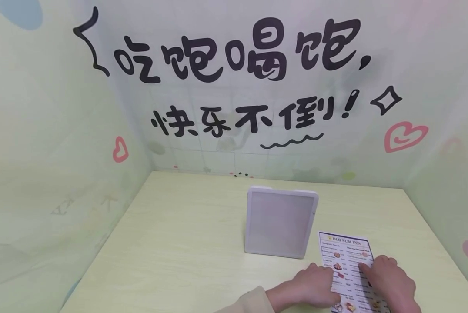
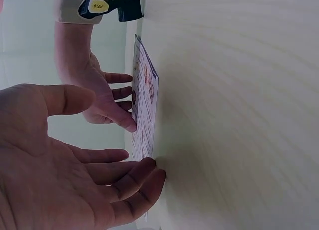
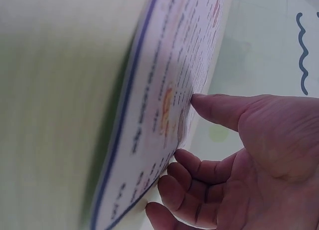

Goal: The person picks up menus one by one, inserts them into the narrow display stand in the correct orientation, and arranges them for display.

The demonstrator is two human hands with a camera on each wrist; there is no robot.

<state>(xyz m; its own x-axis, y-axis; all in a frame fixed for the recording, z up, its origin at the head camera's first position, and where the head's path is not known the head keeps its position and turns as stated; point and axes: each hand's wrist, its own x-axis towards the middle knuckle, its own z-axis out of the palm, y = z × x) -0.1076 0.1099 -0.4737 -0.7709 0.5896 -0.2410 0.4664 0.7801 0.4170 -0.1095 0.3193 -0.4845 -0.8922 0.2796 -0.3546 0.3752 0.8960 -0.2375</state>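
A printed menu [image 1: 349, 278] headed "DIM SUM INN" lies at the lower right of the head view, slightly raised from the table along an edge in the right wrist view. On its left side is my left hand [image 1: 312, 284]; in the left wrist view that hand's fingertips touch the menu's edge and its thumb stands apart. My right hand [image 1: 392, 282] holds the menu's right side, the thumb [image 3: 219, 110] on the printed face and the other fingers bent at the edge. What lies under the menu is hidden.
Behind and left of the menu, a pale framed panel [image 1: 279, 224] stands upright on the light wooden table [image 1: 171, 243]. Printed fabric walls [image 1: 226, 100] with black lettering enclose the table at the back and both sides.
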